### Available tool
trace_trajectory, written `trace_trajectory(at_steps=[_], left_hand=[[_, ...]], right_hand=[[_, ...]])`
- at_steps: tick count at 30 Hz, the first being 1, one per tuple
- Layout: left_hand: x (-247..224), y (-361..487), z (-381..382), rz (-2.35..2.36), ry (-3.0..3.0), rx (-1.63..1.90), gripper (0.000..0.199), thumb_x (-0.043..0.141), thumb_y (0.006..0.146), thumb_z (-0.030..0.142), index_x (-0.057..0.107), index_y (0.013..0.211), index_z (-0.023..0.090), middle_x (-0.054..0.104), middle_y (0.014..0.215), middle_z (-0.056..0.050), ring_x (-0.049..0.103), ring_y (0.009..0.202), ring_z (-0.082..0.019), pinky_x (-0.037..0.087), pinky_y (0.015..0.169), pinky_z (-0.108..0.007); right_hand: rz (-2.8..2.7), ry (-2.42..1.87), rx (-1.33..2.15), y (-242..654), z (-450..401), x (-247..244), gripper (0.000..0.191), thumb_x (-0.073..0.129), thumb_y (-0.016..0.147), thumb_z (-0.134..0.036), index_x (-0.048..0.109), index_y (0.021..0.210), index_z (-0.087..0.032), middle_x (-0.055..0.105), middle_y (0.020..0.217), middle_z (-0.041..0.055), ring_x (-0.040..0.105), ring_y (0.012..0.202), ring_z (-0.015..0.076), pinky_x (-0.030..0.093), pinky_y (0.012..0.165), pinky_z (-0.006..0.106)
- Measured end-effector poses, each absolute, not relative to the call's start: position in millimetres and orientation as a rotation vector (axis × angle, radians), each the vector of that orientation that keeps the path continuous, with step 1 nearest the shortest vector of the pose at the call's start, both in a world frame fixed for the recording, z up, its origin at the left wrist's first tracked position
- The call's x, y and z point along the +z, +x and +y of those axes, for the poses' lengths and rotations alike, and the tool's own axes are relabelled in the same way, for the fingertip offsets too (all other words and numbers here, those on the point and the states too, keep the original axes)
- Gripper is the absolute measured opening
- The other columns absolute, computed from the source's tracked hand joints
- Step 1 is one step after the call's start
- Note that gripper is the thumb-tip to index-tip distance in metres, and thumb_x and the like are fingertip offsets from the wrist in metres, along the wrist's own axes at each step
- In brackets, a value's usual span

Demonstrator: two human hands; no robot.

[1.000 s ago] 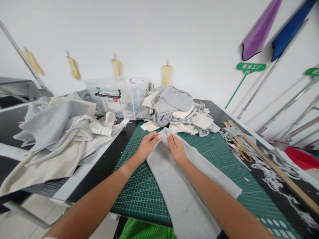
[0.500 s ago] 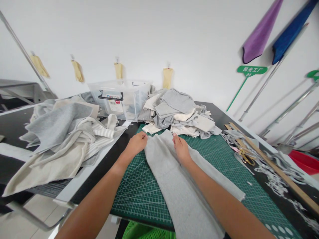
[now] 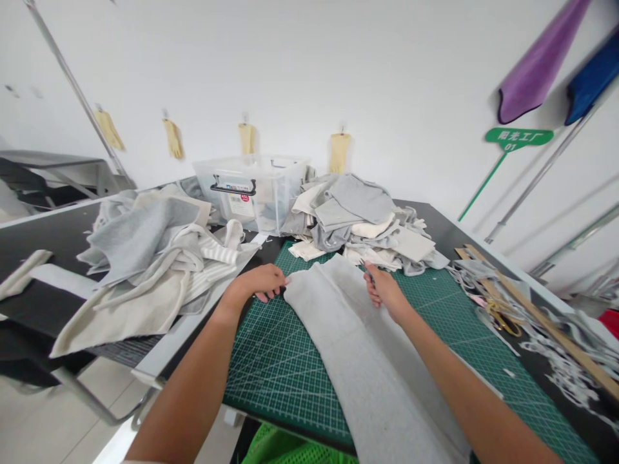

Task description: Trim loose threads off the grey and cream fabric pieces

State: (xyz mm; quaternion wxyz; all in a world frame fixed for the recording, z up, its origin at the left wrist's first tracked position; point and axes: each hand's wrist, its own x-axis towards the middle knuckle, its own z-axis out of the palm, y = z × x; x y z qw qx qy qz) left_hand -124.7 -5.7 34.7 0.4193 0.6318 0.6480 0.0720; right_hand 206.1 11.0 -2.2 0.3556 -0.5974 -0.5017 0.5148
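Observation:
A long piece of light grey knit fabric (image 3: 348, 335) lies over the green cutting mat (image 3: 285, 361) and runs down past its near edge. My left hand (image 3: 264, 281) is closed, pinching the fabric's far left corner between thumb and fingertip. By the far right edge of the cloth, my right hand (image 3: 384, 290) is curled round a small dark, slim tool (image 3: 369, 274). Most of that tool is hidden by the fingers, so its exact kind cannot be made out. Whether this hand also grips the cloth is unclear.
Behind the mat rises a heap of grey and cream fabric pieces (image 3: 358, 212), beside a clear plastic box (image 3: 275, 193). Another fabric pile (image 3: 159, 251) covers the left table. Gold-handled scissors (image 3: 503, 319), wooden strips (image 3: 546, 322) and white scraps (image 3: 565, 367) lie at right.
My hands have moved apart, the right one away to the right, and the fabric's far end is spread wider and flatter. The view has turned slightly left.

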Motion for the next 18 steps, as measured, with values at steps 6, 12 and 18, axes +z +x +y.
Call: trace_trajectory(at_steps=[6,12,18], left_hand=[[29,-137,-2,1.688,1.541,0.070,0.022,0.062,0.079,0.035,0.067,0.083,0.014,0.071,0.079,-0.011,0.066,0.060,-0.018,0.056,0.053,-0.028],[20,-131,5,1.691,1.623,0.312,0.034,0.062,0.081,0.041,0.066,0.103,0.016,0.071,0.095,-0.012,0.067,0.068,-0.018,0.054,0.053,-0.023],[32,-128,-8,1.493,1.656,0.020,0.017,0.067,0.072,0.031,0.067,0.075,0.014,0.068,0.075,-0.009,0.066,0.067,-0.019,0.056,0.054,-0.024]], right_hand=[[-1.305,-1.630,1.497,241,-33,18,0.050,0.043,0.086,-0.072,0.039,0.071,-0.024,0.048,0.044,-0.0035,0.053,0.037,0.0166,0.045,0.040,0.028],[-1.359,-1.821,1.475,281,-91,24,0.057,0.044,0.083,-0.077,0.051,0.071,-0.022,0.067,0.059,0.0092,0.070,0.061,0.0245,0.057,0.066,0.036],[-1.542,-1.932,0.944,320,-130,3,0.060,0.043,0.086,-0.072,0.071,0.070,-0.022,0.076,0.073,0.0118,0.074,0.089,0.0342,0.053,0.096,0.044]])
